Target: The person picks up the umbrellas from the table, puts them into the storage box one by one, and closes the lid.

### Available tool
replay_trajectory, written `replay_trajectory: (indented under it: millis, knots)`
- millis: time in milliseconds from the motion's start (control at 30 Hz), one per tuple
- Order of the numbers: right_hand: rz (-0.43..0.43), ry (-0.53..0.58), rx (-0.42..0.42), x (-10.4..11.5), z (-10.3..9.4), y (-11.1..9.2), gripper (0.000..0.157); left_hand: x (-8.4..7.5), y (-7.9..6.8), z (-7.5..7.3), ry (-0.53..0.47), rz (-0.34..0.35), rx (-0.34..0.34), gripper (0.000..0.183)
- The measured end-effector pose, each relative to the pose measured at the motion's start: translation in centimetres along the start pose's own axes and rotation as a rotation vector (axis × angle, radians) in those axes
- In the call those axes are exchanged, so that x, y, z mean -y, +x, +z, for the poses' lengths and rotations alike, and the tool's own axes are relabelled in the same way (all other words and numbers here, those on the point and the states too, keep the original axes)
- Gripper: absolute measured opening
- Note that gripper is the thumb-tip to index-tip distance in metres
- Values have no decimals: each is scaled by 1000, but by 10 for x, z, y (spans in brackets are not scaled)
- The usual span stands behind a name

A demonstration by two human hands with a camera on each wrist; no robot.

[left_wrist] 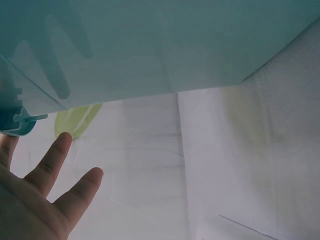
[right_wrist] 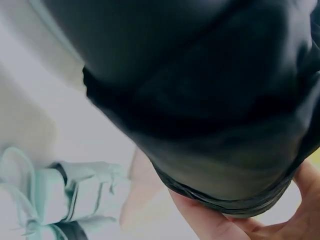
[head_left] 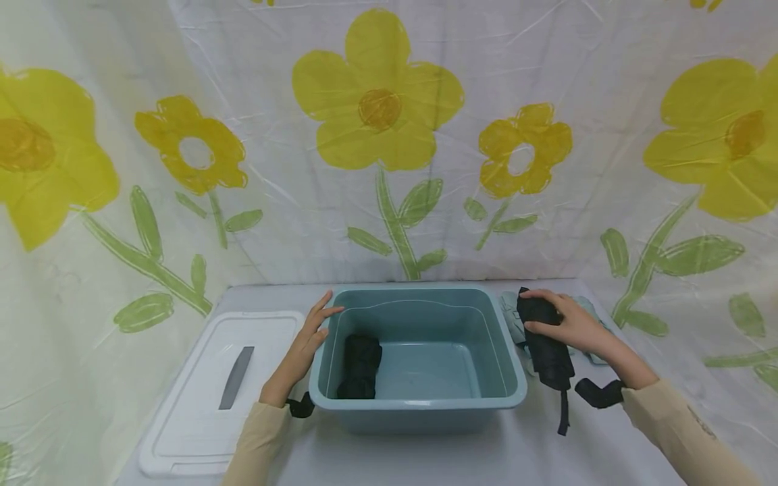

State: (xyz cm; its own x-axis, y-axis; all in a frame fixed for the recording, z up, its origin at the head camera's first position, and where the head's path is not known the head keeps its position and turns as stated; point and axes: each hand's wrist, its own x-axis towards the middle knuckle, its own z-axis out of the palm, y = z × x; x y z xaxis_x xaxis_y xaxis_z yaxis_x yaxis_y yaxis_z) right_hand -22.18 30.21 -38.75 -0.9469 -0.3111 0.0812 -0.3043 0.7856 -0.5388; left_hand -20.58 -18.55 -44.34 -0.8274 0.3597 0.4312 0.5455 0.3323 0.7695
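My right hand (head_left: 577, 327) grips a folded black umbrella (head_left: 543, 344) by its upper part, to the right of a blue-green plastic bin (head_left: 425, 405). A strap (head_left: 563, 413) dangles from the umbrella's near end. In the right wrist view the black fabric (right_wrist: 210, 110) fills most of the picture, with fingers around its edge. My left hand (head_left: 304, 347), its fingers spread and fairly straight, is at the bin's left rim. The left wrist view shows those fingers (left_wrist: 80, 197) beside the bin's outer wall (left_wrist: 150, 55). Inside the bin, a black bundle (head_left: 360, 368) lies along the left side.
A white lid (head_left: 200, 405) with a grey handle (head_left: 236, 378) lies flat on the table, left of the bin. Pale green folded fabric items (right_wrist: 90, 192) lie on the right, partly behind the umbrella in the head view. A flower-printed curtain (head_left: 273, 236) hangs behind the table.
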Motion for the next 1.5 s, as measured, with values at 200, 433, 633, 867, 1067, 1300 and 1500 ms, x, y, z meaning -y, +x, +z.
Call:
replay_trajectory:
  millis: [200, 433, 633, 867, 1067, 1300, 1500]
  knots:
    - [-27, 22, 11, 11, -5, 4, 57, -1, 0, 0, -1, -3, 0, 44]
    - [-58, 79, 20, 23, -8, 13, 55, -2, 0, 1, -6, -6, -1, 43]
    - [-58, 105, 34, 33, -7, 21, 56, -3, 0, 1, 1, -8, -3, 43]
    - [-112, 117, 49, 47, -5, 26, 54, 0, 0, 1, -2, -8, -4, 42]
    - [-126, 133, 66, 55, -4, 29, 53, 29, -1, 6, -1, 0, -26, 41]
    - [-131, 157, 91, 63, -1, 37, 54, 41, -2, 6, -18, 33, -37, 40]
    - [-154, 159, 111, 72, 6, 46, 54, 35, -1, 7, -54, 14, -19, 40]
